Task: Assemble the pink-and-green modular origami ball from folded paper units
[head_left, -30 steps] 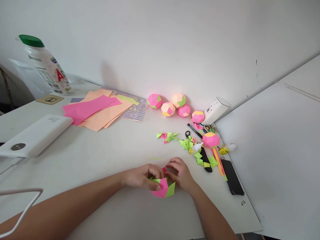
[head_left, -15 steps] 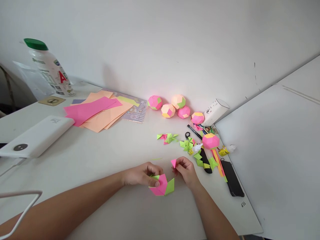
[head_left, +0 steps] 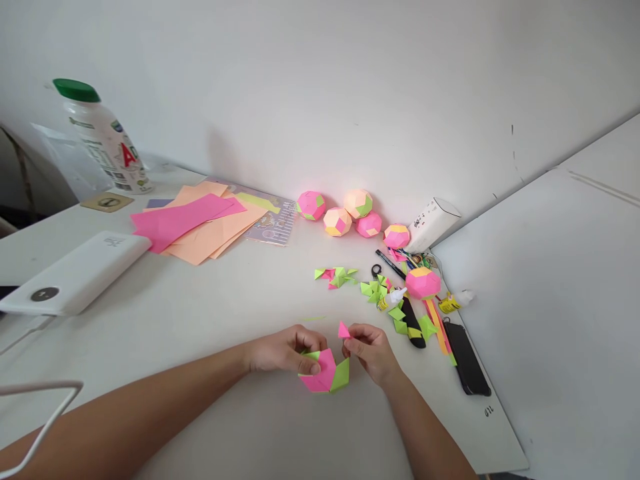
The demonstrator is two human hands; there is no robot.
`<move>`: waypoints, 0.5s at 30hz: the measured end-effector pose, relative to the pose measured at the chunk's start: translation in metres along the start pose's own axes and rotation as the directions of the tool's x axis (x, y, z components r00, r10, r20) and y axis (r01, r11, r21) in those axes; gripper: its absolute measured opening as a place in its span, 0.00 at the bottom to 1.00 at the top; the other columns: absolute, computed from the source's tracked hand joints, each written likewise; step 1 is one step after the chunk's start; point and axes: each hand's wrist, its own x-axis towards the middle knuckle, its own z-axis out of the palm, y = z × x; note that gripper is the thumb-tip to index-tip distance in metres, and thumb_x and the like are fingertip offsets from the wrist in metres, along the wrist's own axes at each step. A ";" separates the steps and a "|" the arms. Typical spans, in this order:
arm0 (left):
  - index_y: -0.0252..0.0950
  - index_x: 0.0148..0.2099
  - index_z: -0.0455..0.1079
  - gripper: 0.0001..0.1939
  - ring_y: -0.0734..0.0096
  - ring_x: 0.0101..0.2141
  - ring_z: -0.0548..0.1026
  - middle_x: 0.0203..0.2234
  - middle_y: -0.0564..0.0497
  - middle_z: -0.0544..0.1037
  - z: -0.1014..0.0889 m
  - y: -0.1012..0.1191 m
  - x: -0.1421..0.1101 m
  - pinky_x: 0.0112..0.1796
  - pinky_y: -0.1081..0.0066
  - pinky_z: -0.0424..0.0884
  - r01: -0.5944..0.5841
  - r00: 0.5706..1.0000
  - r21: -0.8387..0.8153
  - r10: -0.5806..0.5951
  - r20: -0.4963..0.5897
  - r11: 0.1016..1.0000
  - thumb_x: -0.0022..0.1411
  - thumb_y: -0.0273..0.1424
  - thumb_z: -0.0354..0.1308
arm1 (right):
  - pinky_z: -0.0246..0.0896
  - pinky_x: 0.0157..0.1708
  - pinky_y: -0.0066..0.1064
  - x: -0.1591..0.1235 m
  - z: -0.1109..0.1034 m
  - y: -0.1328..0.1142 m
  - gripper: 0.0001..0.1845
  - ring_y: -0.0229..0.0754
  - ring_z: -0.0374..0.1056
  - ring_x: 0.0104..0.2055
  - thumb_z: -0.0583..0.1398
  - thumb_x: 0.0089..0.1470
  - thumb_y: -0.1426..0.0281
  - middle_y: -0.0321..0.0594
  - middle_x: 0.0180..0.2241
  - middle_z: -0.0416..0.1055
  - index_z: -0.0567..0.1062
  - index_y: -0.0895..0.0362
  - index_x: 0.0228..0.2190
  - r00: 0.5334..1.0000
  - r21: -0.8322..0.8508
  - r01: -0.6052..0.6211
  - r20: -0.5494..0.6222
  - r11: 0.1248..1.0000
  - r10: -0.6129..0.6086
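Observation:
My left hand (head_left: 297,353) is closed on a pink and green folded paper shape (head_left: 321,375), its thumb pressed over the pink face. A green flap (head_left: 341,375) sticks out on the shape's right side. Between the thumb and fingers of my right hand (head_left: 369,348) is a small pink paper triangle (head_left: 343,330), held just above and right of the shape, apart from it. Beyond the hands lie small green and pink folded paper pieces (head_left: 339,277) and a small glue bottle (head_left: 393,299).
Several finished paper balls (head_left: 337,221) stand along the wall. On the right are a black phone (head_left: 467,358), a second glue bottle (head_left: 456,301), a black cutter (head_left: 413,325) and a marker (head_left: 390,264). A power bank (head_left: 75,273), coloured paper sheets (head_left: 200,230) and a bottle (head_left: 103,140) occupy the left.
My right hand has turned slightly and shifted the pink triangle a little to the left. The left hand keeps its hold on the paper shape, nearly still.

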 end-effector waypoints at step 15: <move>0.33 0.23 0.65 0.15 0.74 0.27 0.62 0.26 0.54 0.65 0.002 0.002 0.000 0.29 0.72 0.60 -0.016 1.000 0.018 0.016 -0.009 1.000 0.50 0.38 0.65 | 0.57 0.29 0.29 0.001 -0.003 0.003 0.07 0.36 0.63 0.25 0.66 0.47 0.67 0.34 0.22 0.70 0.76 0.57 0.26 0.989 0.195 -0.128 0.102 0.972 0.110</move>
